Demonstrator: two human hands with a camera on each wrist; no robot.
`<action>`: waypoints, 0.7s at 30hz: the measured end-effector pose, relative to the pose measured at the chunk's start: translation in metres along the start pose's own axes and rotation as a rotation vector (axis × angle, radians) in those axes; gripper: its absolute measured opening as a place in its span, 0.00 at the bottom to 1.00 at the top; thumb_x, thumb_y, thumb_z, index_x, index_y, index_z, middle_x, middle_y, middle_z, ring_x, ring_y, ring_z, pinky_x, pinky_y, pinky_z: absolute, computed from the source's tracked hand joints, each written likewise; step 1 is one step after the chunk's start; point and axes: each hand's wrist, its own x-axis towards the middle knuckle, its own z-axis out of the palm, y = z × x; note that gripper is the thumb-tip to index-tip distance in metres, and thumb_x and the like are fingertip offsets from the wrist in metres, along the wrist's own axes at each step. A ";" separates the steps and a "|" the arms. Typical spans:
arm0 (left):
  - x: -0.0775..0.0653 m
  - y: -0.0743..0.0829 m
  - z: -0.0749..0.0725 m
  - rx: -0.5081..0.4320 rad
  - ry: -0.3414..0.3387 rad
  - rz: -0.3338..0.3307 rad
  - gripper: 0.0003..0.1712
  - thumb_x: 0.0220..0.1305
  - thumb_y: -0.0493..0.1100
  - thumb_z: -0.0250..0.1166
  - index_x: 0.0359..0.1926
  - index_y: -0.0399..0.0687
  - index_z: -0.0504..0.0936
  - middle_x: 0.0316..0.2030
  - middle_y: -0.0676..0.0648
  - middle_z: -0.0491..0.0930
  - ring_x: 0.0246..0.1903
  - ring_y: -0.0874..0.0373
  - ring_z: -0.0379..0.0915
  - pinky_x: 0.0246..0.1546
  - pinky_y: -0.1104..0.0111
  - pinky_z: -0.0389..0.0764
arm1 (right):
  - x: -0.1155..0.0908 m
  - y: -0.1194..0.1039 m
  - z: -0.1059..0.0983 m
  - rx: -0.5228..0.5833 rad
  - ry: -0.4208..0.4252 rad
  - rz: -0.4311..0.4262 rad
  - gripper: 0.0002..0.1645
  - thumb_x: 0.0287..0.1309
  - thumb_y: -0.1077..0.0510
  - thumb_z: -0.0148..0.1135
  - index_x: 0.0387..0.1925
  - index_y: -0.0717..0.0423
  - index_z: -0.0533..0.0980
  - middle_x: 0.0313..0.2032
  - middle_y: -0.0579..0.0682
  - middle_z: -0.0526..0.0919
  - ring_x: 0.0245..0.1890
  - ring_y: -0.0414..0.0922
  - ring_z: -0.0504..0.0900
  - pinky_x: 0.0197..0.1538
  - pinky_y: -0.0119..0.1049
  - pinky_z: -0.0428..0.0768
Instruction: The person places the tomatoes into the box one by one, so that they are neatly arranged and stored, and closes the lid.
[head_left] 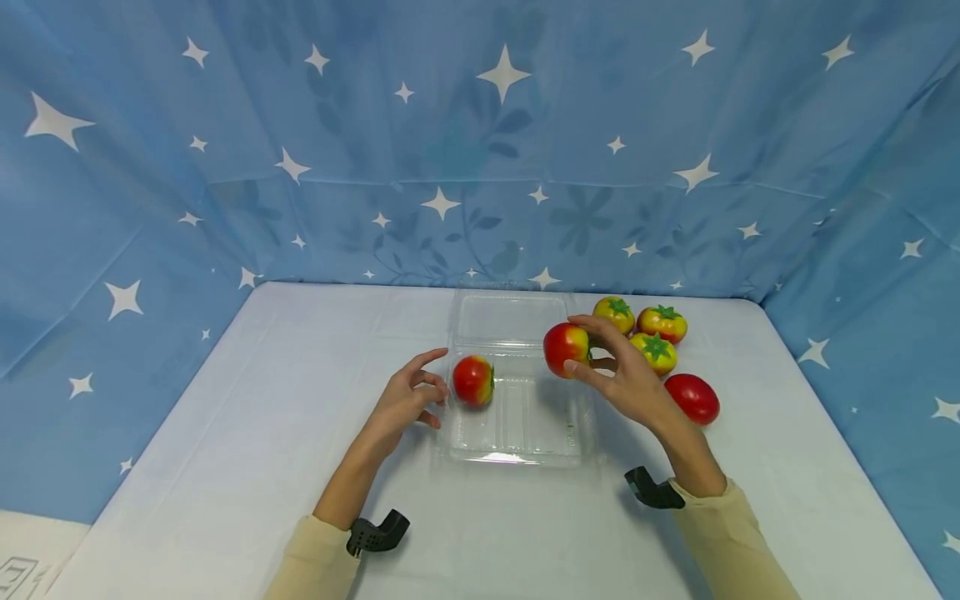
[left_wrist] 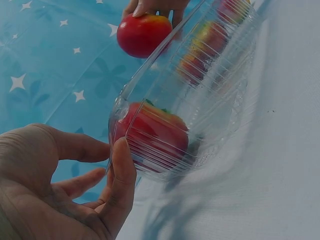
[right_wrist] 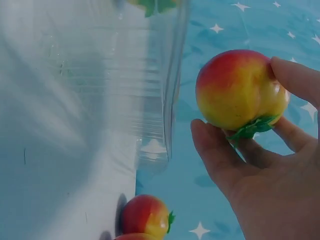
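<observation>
My right hand (head_left: 630, 379) grips a red-and-yellow toy tomato (head_left: 564, 350) between thumb and fingers. It is held over the right side of a clear plastic clamshell box (head_left: 517, 454), whose lid (head_left: 513, 321) lies folded back. In the right wrist view the tomato (right_wrist: 240, 90) has its green leafy cap turned toward the palm. A second tomato (head_left: 473, 381) sits inside the box by its left wall. My left hand (head_left: 405, 402) is at that wall, its fingers loosely bent and the fingertips (left_wrist: 122, 155) right at the clear plastic.
Right of the box lie several more toy tomatoes, among them a yellow one (head_left: 654, 353) with a green cap and a red one (head_left: 692, 398) near my right wrist. A white cloth (head_left: 300, 375) covers the table. Blue star-patterned curtains (head_left: 450, 142) hang behind and at both sides.
</observation>
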 end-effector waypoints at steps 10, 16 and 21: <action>0.001 -0.001 0.000 -0.004 -0.001 0.005 0.38 0.65 0.34 0.60 0.76 0.57 0.68 0.43 0.44 0.77 0.38 0.52 0.77 0.27 0.68 0.87 | -0.001 -0.005 0.007 0.079 -0.073 -0.002 0.41 0.63 0.56 0.73 0.74 0.51 0.66 0.71 0.56 0.72 0.69 0.58 0.74 0.64 0.53 0.84; 0.001 -0.001 0.001 -0.003 0.011 -0.004 0.38 0.65 0.33 0.59 0.74 0.61 0.70 0.42 0.44 0.78 0.39 0.48 0.77 0.27 0.67 0.87 | -0.002 -0.010 0.013 0.100 -0.097 -0.013 0.41 0.62 0.57 0.74 0.73 0.50 0.66 0.70 0.57 0.73 0.67 0.59 0.77 0.63 0.49 0.85; 0.001 -0.001 0.001 -0.010 0.008 -0.004 0.38 0.64 0.33 0.59 0.75 0.61 0.70 0.42 0.44 0.78 0.38 0.51 0.77 0.27 0.67 0.87 | -0.004 -0.014 0.018 0.086 -0.120 -0.021 0.41 0.61 0.55 0.74 0.72 0.47 0.67 0.69 0.56 0.74 0.65 0.59 0.80 0.64 0.54 0.83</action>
